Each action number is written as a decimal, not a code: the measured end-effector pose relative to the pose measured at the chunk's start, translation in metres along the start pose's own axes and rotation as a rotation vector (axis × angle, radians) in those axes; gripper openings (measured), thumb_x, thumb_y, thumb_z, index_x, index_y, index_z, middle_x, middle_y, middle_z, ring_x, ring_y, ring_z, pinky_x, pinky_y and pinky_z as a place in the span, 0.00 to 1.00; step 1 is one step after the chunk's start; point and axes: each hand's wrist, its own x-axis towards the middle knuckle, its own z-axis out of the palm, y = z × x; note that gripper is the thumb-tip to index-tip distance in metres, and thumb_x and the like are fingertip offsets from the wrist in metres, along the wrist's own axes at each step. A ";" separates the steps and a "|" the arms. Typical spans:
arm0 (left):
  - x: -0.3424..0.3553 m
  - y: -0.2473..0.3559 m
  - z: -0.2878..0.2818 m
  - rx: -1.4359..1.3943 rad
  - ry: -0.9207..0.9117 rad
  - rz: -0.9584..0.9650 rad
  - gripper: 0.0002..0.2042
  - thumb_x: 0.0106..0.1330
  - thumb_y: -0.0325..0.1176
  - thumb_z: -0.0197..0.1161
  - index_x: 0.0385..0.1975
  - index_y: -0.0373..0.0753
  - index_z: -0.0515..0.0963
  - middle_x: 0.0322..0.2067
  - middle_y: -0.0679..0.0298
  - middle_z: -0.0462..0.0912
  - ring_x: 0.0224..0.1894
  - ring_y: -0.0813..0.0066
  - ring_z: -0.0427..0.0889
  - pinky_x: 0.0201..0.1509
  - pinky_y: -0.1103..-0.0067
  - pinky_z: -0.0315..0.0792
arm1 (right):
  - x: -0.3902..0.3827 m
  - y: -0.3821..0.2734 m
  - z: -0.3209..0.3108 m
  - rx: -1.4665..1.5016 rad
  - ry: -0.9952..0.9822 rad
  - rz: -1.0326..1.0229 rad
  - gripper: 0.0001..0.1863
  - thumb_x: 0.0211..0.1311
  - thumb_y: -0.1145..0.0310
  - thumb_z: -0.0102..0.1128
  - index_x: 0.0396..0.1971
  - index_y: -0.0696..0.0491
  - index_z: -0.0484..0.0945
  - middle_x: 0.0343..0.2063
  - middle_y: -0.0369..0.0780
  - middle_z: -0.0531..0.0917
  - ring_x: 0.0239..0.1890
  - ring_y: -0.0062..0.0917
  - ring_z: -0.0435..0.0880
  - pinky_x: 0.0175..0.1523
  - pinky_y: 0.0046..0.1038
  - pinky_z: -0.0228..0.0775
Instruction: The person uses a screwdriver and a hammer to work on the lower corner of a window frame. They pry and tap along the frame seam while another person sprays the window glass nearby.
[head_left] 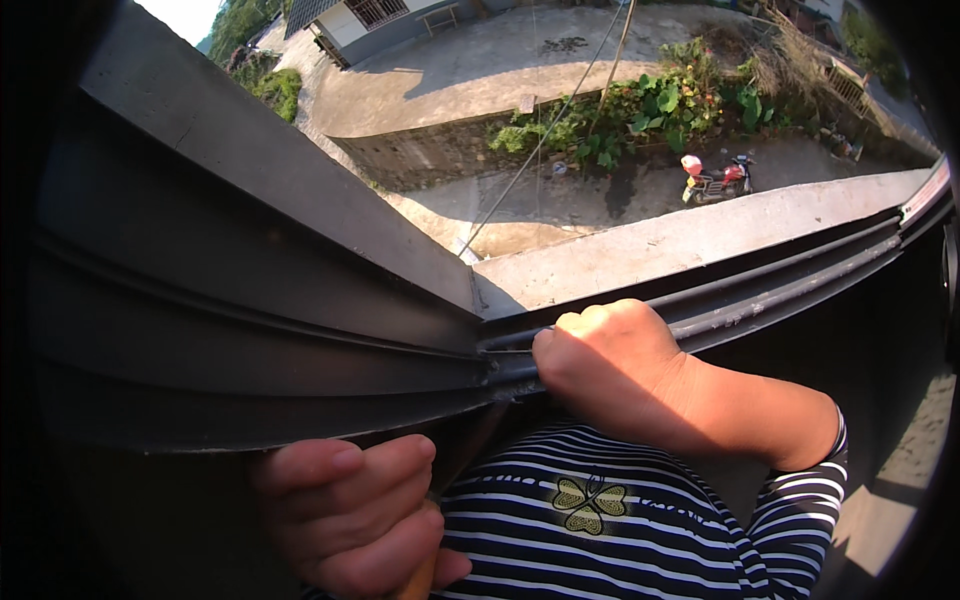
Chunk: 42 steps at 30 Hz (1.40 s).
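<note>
My left hand (355, 515) is closed at the lower left, under the edge of the dark window frame (300, 375). Its fingers curl round a tan, wooden-looking handle (418, 580), of which only a short piece shows. My right hand (615, 360) forms a fist over the dark metal sliding track (770, 290), close to the frame's lower corner. A thin pale line shows at the corner beside this fist; whatever the fingers grip is hidden. Pale scuffs and bits of dirt mark the track and the corner.
Outside the track runs a concrete ledge (700, 235), with a drop to the yard beyond. Below stand a red motorcycle (718, 182) and green plants (660, 105) along a low wall. A dark cable (545, 135) slants down past the opening. My striped shirt is close behind my hands.
</note>
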 end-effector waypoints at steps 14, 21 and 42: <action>-0.008 0.004 -0.014 0.040 -0.116 -0.067 0.18 0.68 0.58 0.53 0.33 0.50 0.68 0.12 0.76 0.73 0.27 0.82 0.81 0.63 0.72 0.60 | -0.001 0.002 0.001 -0.100 -0.082 0.041 0.05 0.44 0.71 0.58 0.17 0.55 0.82 0.20 0.44 0.82 0.26 0.34 0.85 0.29 0.30 0.76; -0.009 0.003 -0.010 0.026 -0.064 -0.052 0.18 0.67 0.57 0.55 0.32 0.49 0.68 0.12 0.76 0.74 0.26 0.83 0.81 0.62 0.74 0.61 | -0.009 -0.003 -0.018 -0.174 -0.155 0.085 0.06 0.44 0.70 0.58 0.17 0.54 0.82 0.19 0.43 0.82 0.25 0.33 0.85 0.28 0.30 0.76; -0.012 0.002 -0.009 -0.048 -0.047 -0.036 0.17 0.66 0.56 0.57 0.30 0.49 0.68 0.13 0.76 0.76 0.26 0.83 0.81 0.61 0.75 0.61 | 0.002 0.021 0.011 -0.126 -0.049 -0.109 0.05 0.47 0.71 0.57 0.18 0.56 0.73 0.16 0.44 0.78 0.20 0.38 0.81 0.25 0.33 0.74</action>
